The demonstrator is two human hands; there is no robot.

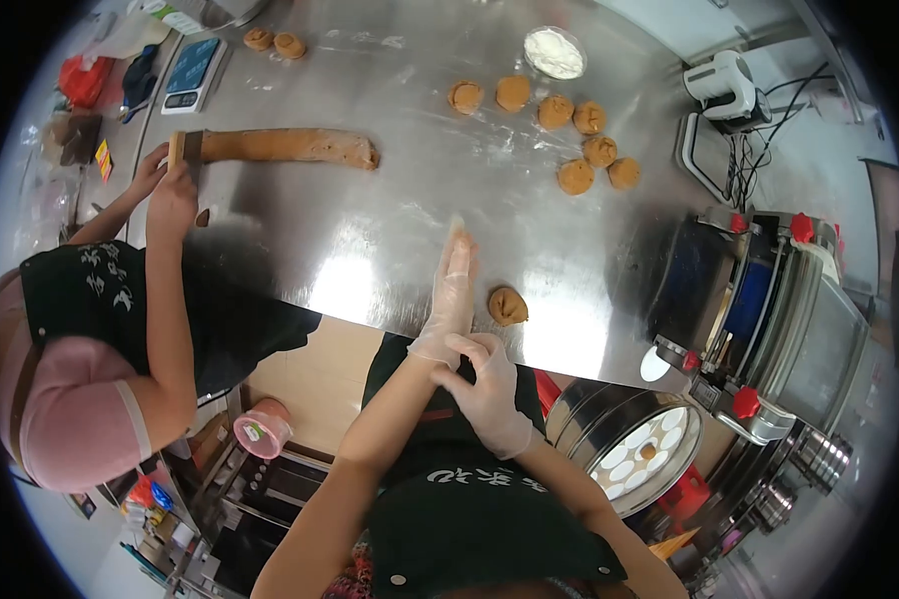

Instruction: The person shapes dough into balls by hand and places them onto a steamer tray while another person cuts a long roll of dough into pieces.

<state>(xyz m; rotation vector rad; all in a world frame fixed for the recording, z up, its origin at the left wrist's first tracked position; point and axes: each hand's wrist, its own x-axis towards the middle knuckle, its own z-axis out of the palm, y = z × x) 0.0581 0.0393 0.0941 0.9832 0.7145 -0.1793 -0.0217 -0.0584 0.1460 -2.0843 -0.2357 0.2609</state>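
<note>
My left hand, in a clear plastic glove, stretches out over the metal table with its fingers straight and the glove tip loose past them. My right hand, also gloved, pinches the cuff of the left glove at the wrist. Just right of my left hand sits a brown dough ball with a creased top, touched by neither hand. Farther back lie several more brown dough pieces, close to a bowl of white powder.
At left, a co-worker holds a dough scraper at the end of a long dough roll. A scale stands behind. On the right are a roller machine, a hand mixer and a steamer with white paper rounds, one bearing dough.
</note>
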